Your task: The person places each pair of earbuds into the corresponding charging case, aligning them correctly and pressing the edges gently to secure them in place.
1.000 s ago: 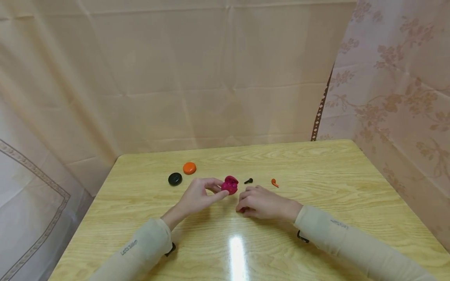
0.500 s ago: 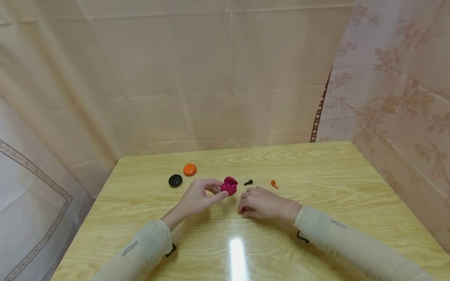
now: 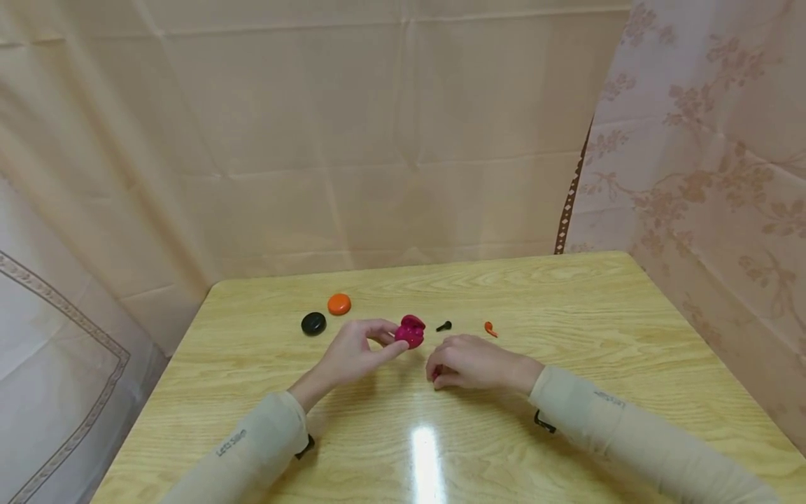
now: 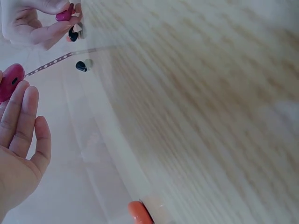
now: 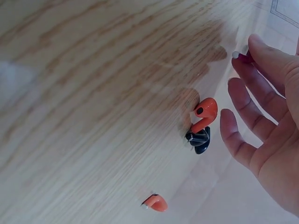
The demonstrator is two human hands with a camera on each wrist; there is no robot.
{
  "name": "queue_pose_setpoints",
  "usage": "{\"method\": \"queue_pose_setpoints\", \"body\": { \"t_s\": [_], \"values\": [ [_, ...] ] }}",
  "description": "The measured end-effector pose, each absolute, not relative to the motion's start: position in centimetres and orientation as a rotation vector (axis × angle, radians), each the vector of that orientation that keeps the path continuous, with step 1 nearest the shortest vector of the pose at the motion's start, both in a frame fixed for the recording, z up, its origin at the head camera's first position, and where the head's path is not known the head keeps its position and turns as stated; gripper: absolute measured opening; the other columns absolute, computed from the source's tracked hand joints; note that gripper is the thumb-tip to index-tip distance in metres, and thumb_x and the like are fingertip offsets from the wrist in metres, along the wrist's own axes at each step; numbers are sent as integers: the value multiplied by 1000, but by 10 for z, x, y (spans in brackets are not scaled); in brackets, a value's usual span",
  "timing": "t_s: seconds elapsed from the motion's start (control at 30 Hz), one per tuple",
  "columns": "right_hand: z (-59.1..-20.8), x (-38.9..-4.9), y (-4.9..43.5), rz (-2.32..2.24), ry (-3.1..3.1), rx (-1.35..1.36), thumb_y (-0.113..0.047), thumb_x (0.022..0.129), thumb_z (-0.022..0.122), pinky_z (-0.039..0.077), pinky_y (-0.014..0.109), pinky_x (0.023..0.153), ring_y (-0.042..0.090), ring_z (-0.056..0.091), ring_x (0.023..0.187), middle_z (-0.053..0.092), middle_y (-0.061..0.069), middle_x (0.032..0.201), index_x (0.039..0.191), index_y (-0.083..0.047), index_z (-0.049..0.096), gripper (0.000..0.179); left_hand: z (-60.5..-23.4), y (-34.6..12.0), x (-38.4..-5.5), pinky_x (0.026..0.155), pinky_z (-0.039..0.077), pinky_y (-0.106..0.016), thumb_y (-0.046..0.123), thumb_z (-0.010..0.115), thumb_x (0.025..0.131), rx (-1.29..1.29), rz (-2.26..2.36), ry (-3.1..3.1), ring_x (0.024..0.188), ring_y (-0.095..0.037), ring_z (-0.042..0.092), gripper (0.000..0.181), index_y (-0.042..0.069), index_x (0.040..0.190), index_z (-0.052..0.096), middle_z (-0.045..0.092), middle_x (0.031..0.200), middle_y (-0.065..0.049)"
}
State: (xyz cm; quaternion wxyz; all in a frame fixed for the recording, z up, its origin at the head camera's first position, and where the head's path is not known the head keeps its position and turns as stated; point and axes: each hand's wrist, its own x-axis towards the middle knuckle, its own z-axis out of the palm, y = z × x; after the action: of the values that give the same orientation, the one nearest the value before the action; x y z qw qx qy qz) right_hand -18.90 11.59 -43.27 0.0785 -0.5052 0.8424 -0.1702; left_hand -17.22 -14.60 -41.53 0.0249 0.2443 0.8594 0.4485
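Note:
A magenta earbud case (image 3: 409, 332) with its lid raised is held above the table by my left hand (image 3: 357, 353), gripped between thumb and fingers. Its rounded back and a small dark slot show in the left wrist view. Just right of the case, my right hand (image 3: 469, 362) pinches a magenta earbud (image 5: 245, 57) between thumb and forefinger, its pale tip sticking out in the right wrist view. The other right fingers (image 5: 245, 107) are spread loosely. Past this hand lie a black earbud (image 3: 444, 326) and an orange earbud (image 3: 490, 329).
A round black case (image 3: 313, 323) and a round orange case (image 3: 339, 304) sit on the wooden table (image 3: 554, 294), left of the hands. The right wrist view also shows a second orange earbud (image 5: 156, 202). A beige curtain (image 3: 378, 140) hangs behind the table.
My right hand has shifted slightly right and turned a little, with the magenta earbud still in its fingertips. The left hand and the open case stay almost in place.

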Motion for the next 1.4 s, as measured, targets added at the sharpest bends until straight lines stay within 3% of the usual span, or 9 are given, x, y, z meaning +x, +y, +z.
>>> {"method": "queue_pose_setpoints", "body": {
  "t_s": [0.3,0.93,1.17,1.4],
  "values": [
    [-432,-190,117,-533,2513,-1492,-26,94,76,52,29,83,1,61,86,69,-16,93,104,-17,75,14,-414,-146,-174,44,34,-23,38,78,91,763,1374,2676,79,-9,68,23,22,107,77,74,85,14],
    [-430,-192,120,-585,2497,-1533,-25,91,79,50,22,74,-1,58,80,67,-15,90,101,-15,76,14,-416,-146,-175,42,28,-23,32,79,91,771,1385,2661,78,-10,67,20,20,107,77,75,85,14],
    [-428,-191,119,-589,2502,-1497,-24,92,78,52,22,77,2,60,84,70,-10,96,107,-12,76,20,-416,-147,-174,41,27,-24,34,78,91,774,1385,2658,76,-10,67,22,19,108,77,75,85,13],
    [-429,-191,119,-597,2498,-1471,-23,93,76,49,21,70,3,57,74,68,-10,95,115,-12,74,25,-417,-148,-175,41,28,-24,33,78,91,777,1393,2655,75,-11,66,23,18,109,77,75,85,13]
  ]
}}
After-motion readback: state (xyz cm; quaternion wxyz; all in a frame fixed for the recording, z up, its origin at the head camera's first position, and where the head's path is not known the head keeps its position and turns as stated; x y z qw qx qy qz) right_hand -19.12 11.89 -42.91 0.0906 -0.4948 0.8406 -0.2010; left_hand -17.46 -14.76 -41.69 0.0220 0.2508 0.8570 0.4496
